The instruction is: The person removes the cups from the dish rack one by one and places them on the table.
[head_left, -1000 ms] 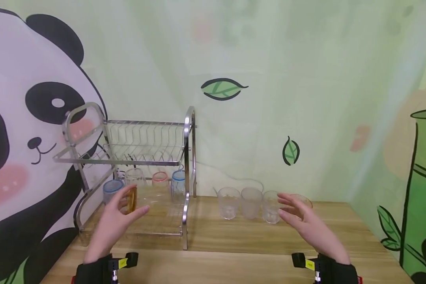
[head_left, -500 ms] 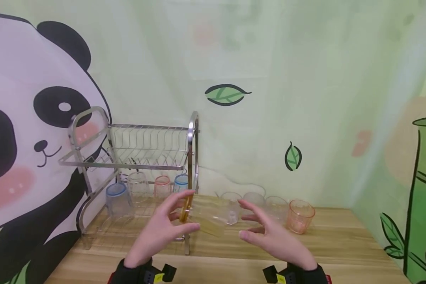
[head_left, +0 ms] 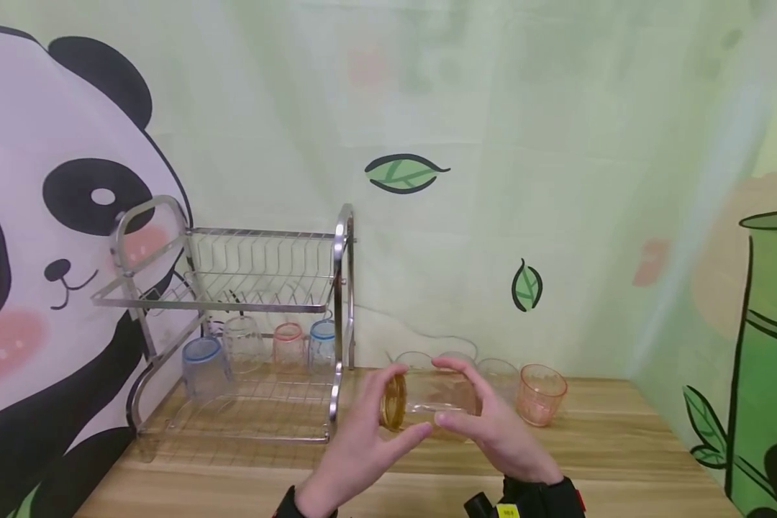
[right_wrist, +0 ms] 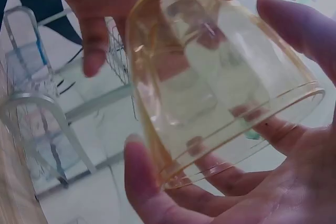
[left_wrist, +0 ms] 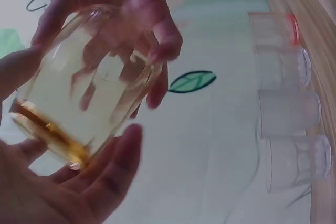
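A see-through amber drinking glass [head_left: 432,403] lies sideways in the air between both hands, above the wooden table. Its thick, darker base points left and its wide rim points right. My left hand [head_left: 361,440] holds the base end, thumb below and fingers above. Round the rim end curl the thumb and fingers of my right hand [head_left: 506,430]. In the left wrist view the amber base [left_wrist: 50,132] sits between the left thumb and fingers. The right wrist view shows the glass's wall [right_wrist: 210,93] close up, with the right fingers around the rim.
At left stands a two-tier metal dish rack [head_left: 233,306]. Its lower tier carries upturned glasses, among them a blue one [head_left: 206,370] and a pink one [head_left: 289,347]. An orange-pink glass [head_left: 541,396] stands at right, beside a row of clear glasses [left_wrist: 289,114] partly behind the hands.
The left hand has carried the amber glass rightward from the rack to mid-table. The right hand has come in from the right and now grips its rim end.
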The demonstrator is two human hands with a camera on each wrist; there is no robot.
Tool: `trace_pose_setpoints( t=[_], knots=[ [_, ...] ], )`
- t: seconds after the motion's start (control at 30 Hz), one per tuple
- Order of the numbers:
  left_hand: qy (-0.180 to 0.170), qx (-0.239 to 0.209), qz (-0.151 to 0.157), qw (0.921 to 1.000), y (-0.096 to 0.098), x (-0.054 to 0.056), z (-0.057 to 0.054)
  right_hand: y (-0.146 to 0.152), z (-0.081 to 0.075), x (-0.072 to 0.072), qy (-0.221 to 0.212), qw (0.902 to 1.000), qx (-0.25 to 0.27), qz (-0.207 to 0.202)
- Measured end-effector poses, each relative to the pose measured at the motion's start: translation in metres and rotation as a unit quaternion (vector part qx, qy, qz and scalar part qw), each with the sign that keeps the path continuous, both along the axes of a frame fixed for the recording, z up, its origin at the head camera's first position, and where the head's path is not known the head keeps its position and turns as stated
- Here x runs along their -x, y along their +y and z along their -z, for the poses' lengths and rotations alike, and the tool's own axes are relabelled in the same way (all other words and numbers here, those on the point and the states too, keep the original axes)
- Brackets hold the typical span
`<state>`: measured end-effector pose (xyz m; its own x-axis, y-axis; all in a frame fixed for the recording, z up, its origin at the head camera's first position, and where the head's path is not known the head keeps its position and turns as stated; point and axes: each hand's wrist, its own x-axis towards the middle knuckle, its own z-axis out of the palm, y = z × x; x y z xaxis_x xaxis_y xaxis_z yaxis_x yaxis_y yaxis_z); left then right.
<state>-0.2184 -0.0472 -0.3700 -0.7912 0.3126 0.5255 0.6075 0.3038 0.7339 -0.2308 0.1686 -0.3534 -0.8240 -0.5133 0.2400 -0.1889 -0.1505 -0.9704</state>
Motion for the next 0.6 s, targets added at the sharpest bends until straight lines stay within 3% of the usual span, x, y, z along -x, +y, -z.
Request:
trace_pose_setpoints(
  t=[0.23,0.4,0.6],
  knots=[
    [-0.008,0.069,0.049,0.9964,-0.01,0.007,0.006,0.002,0.003,0.001,0.021,0.9961,-0.083,0.02],
    [-0.019,0.09,0.076,0.9928,-0.015,0.011,0.008,0.0,0.005,0.002,0.036,0.9898,-0.134,0.033],
    [-0.029,0.119,0.078,0.9894,-0.018,0.015,0.012,-0.002,0.008,0.001,0.058,0.9807,-0.18,0.048]
  ],
)
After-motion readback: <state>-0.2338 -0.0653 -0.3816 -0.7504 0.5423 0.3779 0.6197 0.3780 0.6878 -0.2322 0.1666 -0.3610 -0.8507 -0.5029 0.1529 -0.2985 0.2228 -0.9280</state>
